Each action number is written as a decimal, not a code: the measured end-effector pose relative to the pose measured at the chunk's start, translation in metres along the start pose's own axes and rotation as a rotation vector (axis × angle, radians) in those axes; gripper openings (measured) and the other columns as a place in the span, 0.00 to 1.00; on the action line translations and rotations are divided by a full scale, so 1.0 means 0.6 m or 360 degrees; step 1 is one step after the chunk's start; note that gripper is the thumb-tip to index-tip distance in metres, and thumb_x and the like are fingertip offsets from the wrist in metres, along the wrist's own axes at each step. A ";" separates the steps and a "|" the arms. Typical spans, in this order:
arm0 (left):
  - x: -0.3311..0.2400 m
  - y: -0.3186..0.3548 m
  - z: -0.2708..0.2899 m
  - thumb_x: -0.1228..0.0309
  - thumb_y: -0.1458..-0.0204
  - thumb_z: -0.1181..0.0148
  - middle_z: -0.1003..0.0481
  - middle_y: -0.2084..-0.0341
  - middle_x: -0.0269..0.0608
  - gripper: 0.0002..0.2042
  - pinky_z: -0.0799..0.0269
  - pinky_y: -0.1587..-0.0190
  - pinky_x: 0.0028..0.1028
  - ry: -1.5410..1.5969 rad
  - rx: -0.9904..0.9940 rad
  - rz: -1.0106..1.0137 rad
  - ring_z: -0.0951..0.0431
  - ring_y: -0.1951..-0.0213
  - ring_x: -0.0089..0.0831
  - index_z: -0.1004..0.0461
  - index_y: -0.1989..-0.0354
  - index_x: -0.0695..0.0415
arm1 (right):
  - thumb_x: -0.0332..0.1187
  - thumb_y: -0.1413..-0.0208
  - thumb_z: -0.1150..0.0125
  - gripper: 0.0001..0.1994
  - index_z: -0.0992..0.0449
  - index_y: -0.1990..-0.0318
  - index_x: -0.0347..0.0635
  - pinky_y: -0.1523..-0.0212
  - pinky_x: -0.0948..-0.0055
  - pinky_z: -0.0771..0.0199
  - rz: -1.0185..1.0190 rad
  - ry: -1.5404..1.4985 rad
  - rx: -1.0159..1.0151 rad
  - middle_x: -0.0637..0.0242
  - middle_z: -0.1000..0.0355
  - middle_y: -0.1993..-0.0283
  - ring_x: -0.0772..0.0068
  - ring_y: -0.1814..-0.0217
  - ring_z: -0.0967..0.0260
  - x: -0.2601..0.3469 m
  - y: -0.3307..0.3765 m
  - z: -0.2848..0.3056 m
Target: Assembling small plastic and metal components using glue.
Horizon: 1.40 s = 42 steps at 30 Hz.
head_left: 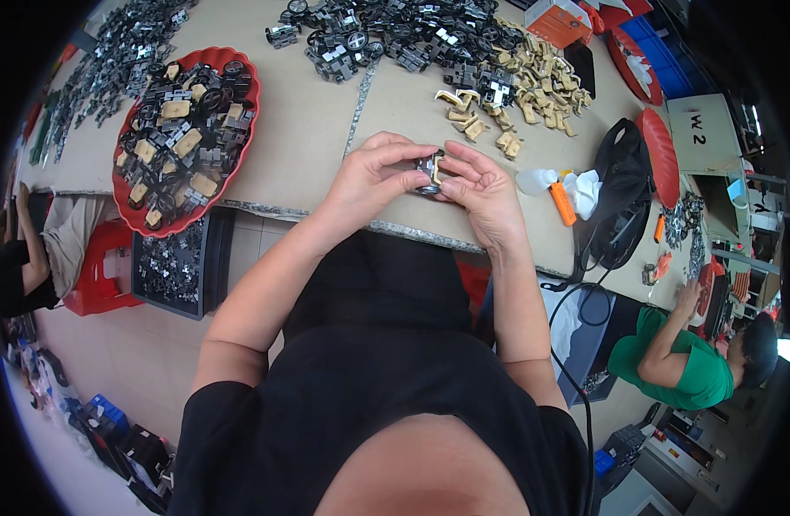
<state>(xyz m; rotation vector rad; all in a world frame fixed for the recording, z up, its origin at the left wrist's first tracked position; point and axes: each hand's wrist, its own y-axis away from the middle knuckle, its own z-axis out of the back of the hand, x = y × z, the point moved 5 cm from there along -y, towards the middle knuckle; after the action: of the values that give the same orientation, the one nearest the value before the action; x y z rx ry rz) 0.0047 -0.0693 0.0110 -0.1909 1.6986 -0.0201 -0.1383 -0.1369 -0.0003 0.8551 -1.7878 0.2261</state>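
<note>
Both grips are pinched on one small grey-and-tan toy part (428, 170), held up just above the near edge of the table (309, 146). My left hand (373, 176) wraps it from its side with fingers curled over the top, and my right hand (481, 185) presses in from the other side, thumb and fingertips closed against it. I judge the two-sided hold is there to steady the piece while something is pushed or snapped into it (the hands hide the joint itself, so I cannot say which bit is going where).

Just beyond the right grip lies a loose scatter of tan pieces (532, 82), within easy reach, and further out past both grips a heap of dark wheeled parts (395, 34). Well off to the left of the left grip sits a red tray (244, 73), its rim showing around a mixed load of dark and tan bits. To the right of the right grip are a small white bottle (535, 180) and an orange tool (563, 205), beside a black bag (623, 198).

A person in a green shirt (683, 365) works far off to the right, partly cut off by the rim of the view; what that hand handles is too small to tell.
</note>
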 end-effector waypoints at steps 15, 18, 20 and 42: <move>-0.002 -0.002 -0.002 0.83 0.56 0.42 0.37 0.59 0.38 0.12 0.29 0.52 0.24 -0.0043 -0.0130 -0.0023 0.30 0.58 0.25 0.29 0.60 0.64 | 0.21 0.55 0.39 0.15 0.28 0.57 0.28 0.55 0.76 0.30 0.0250 0.0323 0.0099 0.62 0.30 0.58 0.73 0.57 0.31 0.004 0.011 -0.016; 0.004 0.001 -0.004 0.82 0.57 0.40 0.38 0.61 0.38 0.11 0.25 0.58 0.21 -0.0038 -0.0191 -0.0115 0.31 0.59 0.24 0.28 0.63 0.62 | 0.23 0.58 0.35 0.16 0.27 0.59 0.30 0.55 0.75 0.31 0.0650 0.0361 0.0030 0.62 0.30 0.58 0.72 0.57 0.32 0.004 0.020 -0.042; 0.005 0.001 -0.004 0.83 0.58 0.40 0.39 0.61 0.38 0.11 0.25 0.59 0.20 -0.0039 -0.0163 -0.0107 0.31 0.59 0.24 0.29 0.64 0.63 | 0.24 0.61 0.33 0.17 0.26 0.60 0.31 0.56 0.76 0.31 0.0629 0.0529 -0.0010 0.62 0.30 0.59 0.73 0.58 0.31 -0.002 0.017 -0.034; -0.060 -0.024 -0.005 0.74 0.63 0.39 0.30 0.72 0.41 0.10 0.31 0.66 0.32 -0.1335 0.0651 -0.0386 0.28 0.66 0.38 0.30 0.70 0.60 | 0.22 0.63 0.35 0.13 0.27 0.66 0.34 0.62 0.78 0.29 0.0771 0.1032 0.0184 0.64 0.31 0.64 0.74 0.64 0.32 0.012 0.015 -0.031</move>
<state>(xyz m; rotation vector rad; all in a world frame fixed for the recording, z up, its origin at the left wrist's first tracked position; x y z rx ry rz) 0.0079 -0.0788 0.0486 -0.0756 0.8027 -0.4097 -0.1311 -0.1235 0.0157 0.3430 -1.3392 0.8287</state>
